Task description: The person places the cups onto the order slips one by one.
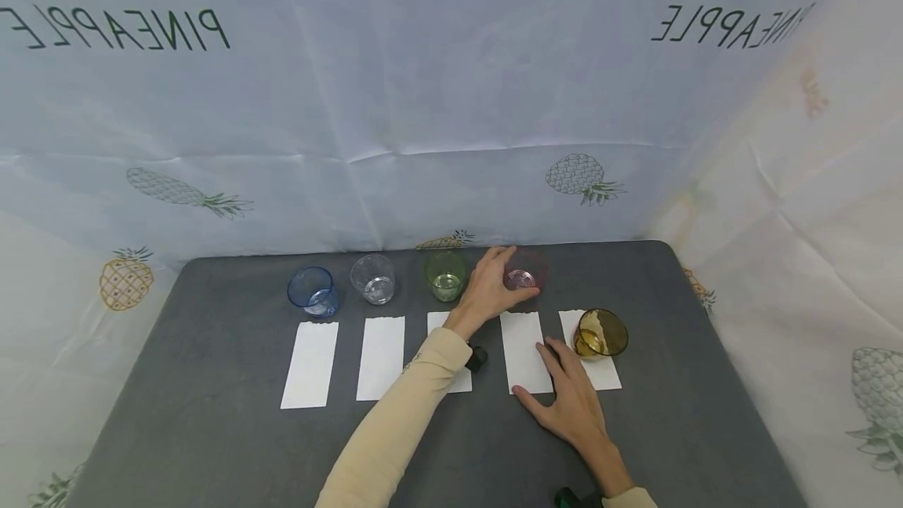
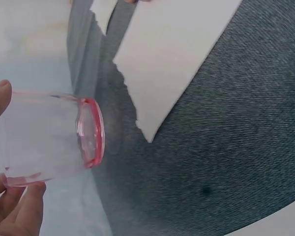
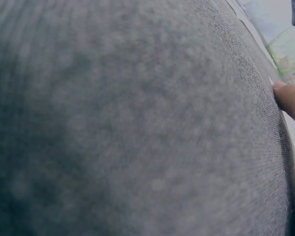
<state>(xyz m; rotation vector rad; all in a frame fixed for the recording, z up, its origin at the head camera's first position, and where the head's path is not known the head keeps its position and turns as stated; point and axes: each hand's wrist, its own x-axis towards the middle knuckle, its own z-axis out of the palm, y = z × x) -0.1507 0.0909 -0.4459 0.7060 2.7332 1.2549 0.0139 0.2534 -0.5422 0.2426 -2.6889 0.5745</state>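
My left hand [image 1: 487, 284] reaches to the back of the table and grips a clear pink glass [image 1: 524, 277] between thumb and fingers. In the left wrist view the pink glass [image 2: 49, 140] has its red-edged base towards the table, with fingertips on its sides near the rim. Lower down, my right hand [image 1: 570, 406] is spread with fingers at the fourth paper strip [image 1: 524, 351] from the left. Just beyond its fingertips an amber glass [image 1: 600, 334] stands on the rightmost paper strip [image 1: 607, 375]. A thumb [image 3: 287, 96] shows at the right wrist view's edge.
A blue glass [image 1: 313, 292], a clear glass [image 1: 374, 279] and a green glass [image 1: 446, 276] stand along the back of the grey table [image 1: 233, 367]. More white paper strips [image 1: 310, 364] lie before them. A pineapple-print cloth [image 1: 423, 100] hangs right behind the table.
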